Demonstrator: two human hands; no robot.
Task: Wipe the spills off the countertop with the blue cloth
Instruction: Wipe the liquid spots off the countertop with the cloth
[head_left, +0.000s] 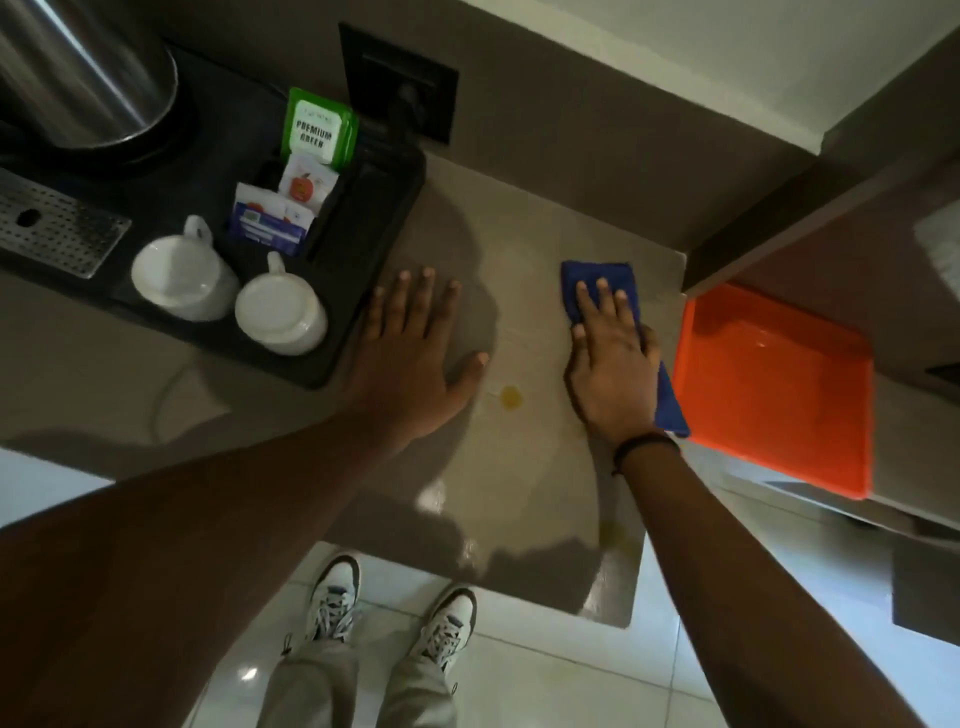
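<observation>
A folded blue cloth (597, 278) lies on the beige countertop (524, 467) at the right. My right hand (613, 364) presses flat on top of it, fingers spread, covering its middle. A small yellow spill (510, 396) sits on the counter between my two hands. Another faint yellowish smear (618, 538) shows near the front edge beside my right forearm. My left hand (415, 348) rests flat and open on the counter, palm down, holding nothing, just right of the black tray.
A black tray (363, 322) at the left holds two upturned white cups (182, 275), tea sachets (317, 130) and a steel kettle (78, 67). An orange tray (779, 384) sits right of the counter's edge. A black wall socket (400, 78) is behind. Below lies the tiled floor.
</observation>
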